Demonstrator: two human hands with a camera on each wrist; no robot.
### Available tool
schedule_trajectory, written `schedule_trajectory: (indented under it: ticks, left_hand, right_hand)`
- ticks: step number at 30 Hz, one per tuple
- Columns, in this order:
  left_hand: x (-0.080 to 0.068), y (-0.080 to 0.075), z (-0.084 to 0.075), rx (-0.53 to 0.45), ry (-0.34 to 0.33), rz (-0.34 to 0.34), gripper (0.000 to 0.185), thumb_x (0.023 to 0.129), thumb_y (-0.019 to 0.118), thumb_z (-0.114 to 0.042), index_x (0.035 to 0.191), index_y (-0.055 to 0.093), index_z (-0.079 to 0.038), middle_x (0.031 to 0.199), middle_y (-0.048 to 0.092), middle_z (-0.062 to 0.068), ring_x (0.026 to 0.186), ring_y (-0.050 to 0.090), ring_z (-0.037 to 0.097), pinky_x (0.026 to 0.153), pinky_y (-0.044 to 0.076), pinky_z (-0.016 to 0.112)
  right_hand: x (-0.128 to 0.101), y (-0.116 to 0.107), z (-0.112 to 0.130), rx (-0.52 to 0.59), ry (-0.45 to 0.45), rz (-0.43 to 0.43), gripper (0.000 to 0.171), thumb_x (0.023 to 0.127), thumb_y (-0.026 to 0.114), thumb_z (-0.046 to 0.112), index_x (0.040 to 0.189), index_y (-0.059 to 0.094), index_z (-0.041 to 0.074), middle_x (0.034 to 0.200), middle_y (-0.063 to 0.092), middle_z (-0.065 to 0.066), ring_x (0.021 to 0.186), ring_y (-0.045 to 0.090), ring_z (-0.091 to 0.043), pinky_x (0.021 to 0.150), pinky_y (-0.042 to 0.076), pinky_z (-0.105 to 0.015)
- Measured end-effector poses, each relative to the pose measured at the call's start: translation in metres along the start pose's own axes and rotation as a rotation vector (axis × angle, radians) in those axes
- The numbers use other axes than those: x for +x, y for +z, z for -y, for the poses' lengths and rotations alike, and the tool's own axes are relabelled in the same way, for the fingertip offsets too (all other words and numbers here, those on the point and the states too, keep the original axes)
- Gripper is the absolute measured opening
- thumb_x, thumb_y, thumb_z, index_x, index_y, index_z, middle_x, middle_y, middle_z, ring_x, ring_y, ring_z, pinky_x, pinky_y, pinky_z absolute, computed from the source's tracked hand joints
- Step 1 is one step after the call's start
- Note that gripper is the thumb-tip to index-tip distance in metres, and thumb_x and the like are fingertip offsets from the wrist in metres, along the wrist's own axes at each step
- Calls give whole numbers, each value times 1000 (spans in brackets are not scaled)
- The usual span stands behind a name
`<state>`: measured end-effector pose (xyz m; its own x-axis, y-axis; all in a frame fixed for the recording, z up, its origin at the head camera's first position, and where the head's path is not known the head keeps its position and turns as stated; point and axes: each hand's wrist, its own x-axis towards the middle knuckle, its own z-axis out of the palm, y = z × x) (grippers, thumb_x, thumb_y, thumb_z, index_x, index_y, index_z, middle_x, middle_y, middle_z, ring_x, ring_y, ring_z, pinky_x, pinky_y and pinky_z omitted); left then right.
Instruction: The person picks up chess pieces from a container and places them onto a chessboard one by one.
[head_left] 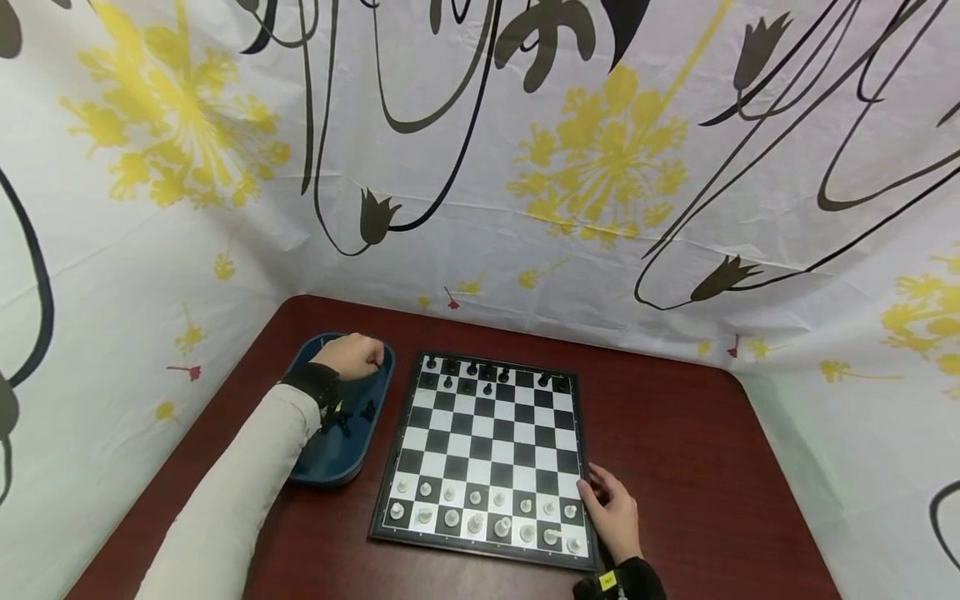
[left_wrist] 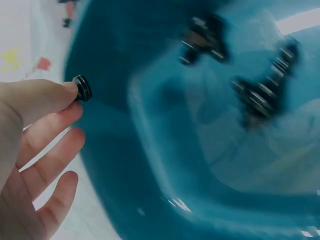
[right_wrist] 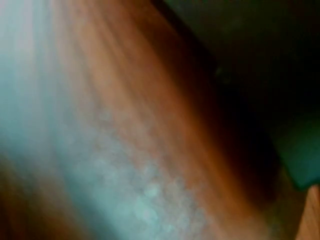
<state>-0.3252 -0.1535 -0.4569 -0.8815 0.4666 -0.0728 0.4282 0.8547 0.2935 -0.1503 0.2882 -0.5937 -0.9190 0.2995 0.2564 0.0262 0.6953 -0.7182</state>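
Right now your left hand [head_left: 348, 357] is over the far end of the blue tray [head_left: 333, 460], its fingertips pinching 1 small black chess piece [left_wrist: 83, 88] by the tray's wall, while its other fingers spread loosely and hold nothing. Your right hand [head_left: 617, 517] rests, fingers relaxed, at the right edge of the chessboard [head_left: 482, 447]; the head view shows no piece in it, and the right wrist view is too blurred to add anything.

Near your left wrist, loose black pieces [left_wrist: 262, 89] lie in the tray, at least 2 of them; your arm hides part of it, so a full count isn't possible. On the chessboard, the near side looks complete: 16 white pieces [head_left: 475, 522] stand in 2 rows of 8. The far side is only partly filled: several standing black pieces [head_left: 487, 388] occupy the 2 far rows with clear gaps, though dark squares make them hard to count. Judged against your white side, the black side is well short, with the pinched piece and those in the tray left over. The tray sits just left of the chessboard on the dark red bench [head_left: 675, 454]; patterned cloth [head_left: 450, 158] hangs behind.
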Motion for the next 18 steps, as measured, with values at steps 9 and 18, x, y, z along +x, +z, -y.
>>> schedule_trajectory:
  ticks: [9,18]
  left_hand:
    - [44,-3,-44,8,83,-5,5,82,65,-16,86,64,-13,77,57,-3,69,50,13,63,43,31]
    - [82,14,-98,18,166,27,10,83,64,-17,92,66,-14,78,57,-4,70,51,12,63,43,30]
  right_hand:
    - [0,-5,-1,3,-9,17,34,80,69,23,111,64,9,89,67,-1,65,51,-4,59,43,-23]
    - [-1,-2,-5,6,-64,-6,32,79,70,20,109,64,10,86,67,1,65,50,-3,59,43,-23]
